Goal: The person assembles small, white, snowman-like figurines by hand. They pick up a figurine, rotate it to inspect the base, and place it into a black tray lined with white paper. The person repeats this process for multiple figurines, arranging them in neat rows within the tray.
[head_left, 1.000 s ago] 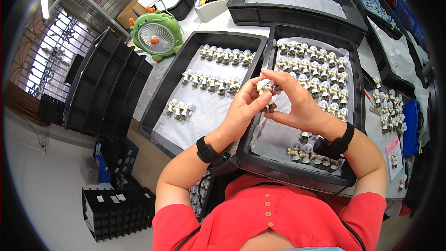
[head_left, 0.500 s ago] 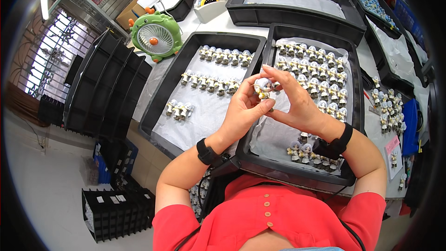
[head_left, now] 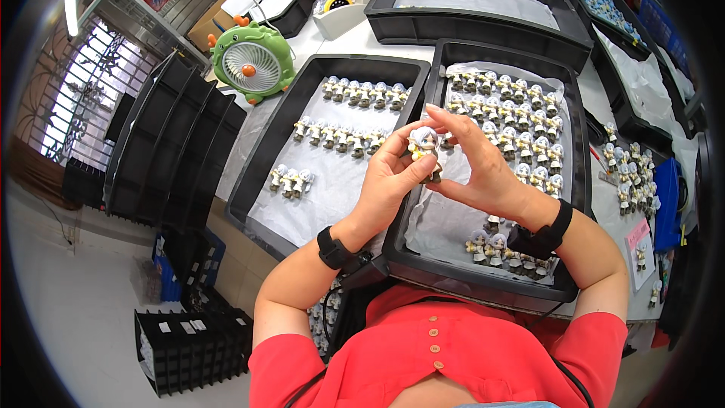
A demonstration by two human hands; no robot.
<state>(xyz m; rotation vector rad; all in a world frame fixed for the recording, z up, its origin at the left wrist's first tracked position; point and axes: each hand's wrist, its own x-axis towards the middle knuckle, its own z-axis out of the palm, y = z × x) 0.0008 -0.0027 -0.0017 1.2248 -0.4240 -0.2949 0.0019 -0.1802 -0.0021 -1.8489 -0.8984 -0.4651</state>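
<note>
Figurine (head_left: 426,142) — round-headed, stubby — in left hand (head_left: 387,178), near crinkled white liner (head_left: 439,223).

The central figurine (head_left: 424,146) shows silver hair, white and yellow clothing. At ten o'clock the fan (head_left: 264,83) is green with an orange hub (head_left: 248,70); at six, a plain red shirt (head_left: 377,355) has tan buttons (head_left: 433,332).

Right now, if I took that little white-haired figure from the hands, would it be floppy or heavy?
Probably stiff: the figure shows no sagging in the left hand. It's likely light, being small enough for thumb and fingers to hold. If stood up, it might tip, since its head looks big for its body.
</note>
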